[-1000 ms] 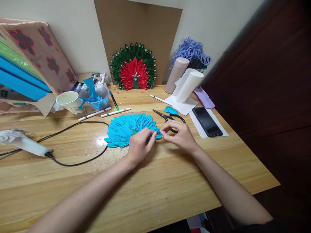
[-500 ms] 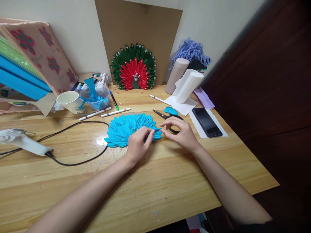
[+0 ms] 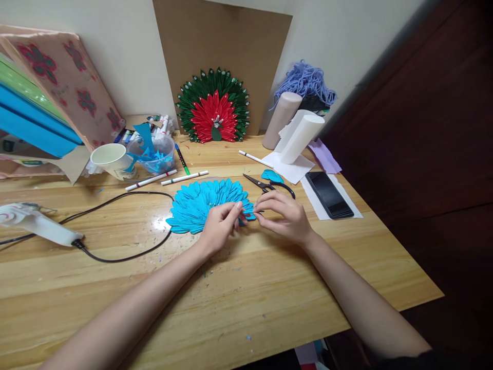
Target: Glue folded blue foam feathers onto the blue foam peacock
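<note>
A fan of layered blue paper petals (image 3: 192, 208) lies flat on the table in the middle of the view. My left hand (image 3: 222, 223) is over its lower right part, thumb pressed against curled fingers; what they hold, if anything, is hidden. Close by on the right, my right hand (image 3: 287, 216) pinches a small blue paper petal (image 3: 259, 211) between thumb and fingertips at the fan's right edge. Black-handled scissors (image 3: 265, 184) rest just beyond my right hand, with a blue paper piece (image 3: 271, 176) beside them.
A white glue gun (image 3: 42, 226) with a black cord lies left. Behind are a paper cup (image 3: 110, 160), a tub of blue scraps (image 3: 164, 163) and markers (image 3: 185, 178). A red-and-green paper peacock (image 3: 211, 110) leans on cardboard. Paper rolls (image 3: 302, 139) and a phone (image 3: 329, 195) stand right.
My hands have drawn slightly apart at the tips. My left thumb now points up more, and the small blue petal stays in my right fingertips. The view has shifted slightly.
</note>
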Demonstrator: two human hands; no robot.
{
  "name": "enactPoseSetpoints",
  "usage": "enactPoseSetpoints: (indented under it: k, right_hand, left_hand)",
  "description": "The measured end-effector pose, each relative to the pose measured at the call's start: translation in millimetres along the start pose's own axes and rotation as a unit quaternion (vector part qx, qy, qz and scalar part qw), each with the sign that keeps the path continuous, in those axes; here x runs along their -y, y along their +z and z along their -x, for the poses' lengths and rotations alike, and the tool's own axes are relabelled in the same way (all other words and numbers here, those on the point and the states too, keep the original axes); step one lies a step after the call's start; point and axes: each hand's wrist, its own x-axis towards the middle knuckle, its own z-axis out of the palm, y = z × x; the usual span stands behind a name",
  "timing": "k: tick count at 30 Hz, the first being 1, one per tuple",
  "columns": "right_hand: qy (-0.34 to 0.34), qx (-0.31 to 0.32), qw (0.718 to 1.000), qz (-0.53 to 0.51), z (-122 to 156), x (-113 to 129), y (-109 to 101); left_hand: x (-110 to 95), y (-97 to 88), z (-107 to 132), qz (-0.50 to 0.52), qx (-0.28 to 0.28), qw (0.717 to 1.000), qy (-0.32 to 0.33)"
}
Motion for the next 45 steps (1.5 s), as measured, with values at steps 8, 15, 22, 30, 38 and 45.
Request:
enactPoseSetpoints:
  k: [8, 15, 22, 30, 38, 45]
  right_hand:
    - [-0.015, 0.018, 0.999, 0.03, 1.9, -2.8, 2.7]
    - [0.123, 0.048, 0.987, -0.089, -1.8, 3.3, 1.8]
    - [0.274, 0.028, 0.924, -0.265, -0.3, 0.1, 9.6]
    - [0.323, 0.02, 0.906, -0.271, 0.3, -3.8, 12.2]
    - [0.318, 0.018, 0.913, -0.255, 0.5, -2.8, 12.2]
    - [0.329, 0.008, 0.905, -0.269, -0.6, 0.9, 13.9]
  left_hand:
    - [-2.9, 2.8, -0.6, 0.058, 0.02, 0.998, -0.013]
    - [-2.7, 3.3, -1.6, 0.039, 0.007, 0.999, -0.019]
    - [-2.8, 2.0, -1.4, 0.0, 0.01, 1.0, 0.004]
    - [-5.4, 2.8, 1.3, -0.105, -0.007, 0.993, 0.059]
    - [-3.8, 4.6, 1.7, -0.147, -0.021, 0.985, 0.083]
    - [-2.0, 4.8, 1.8, -0.172, -0.025, 0.979, 0.108]
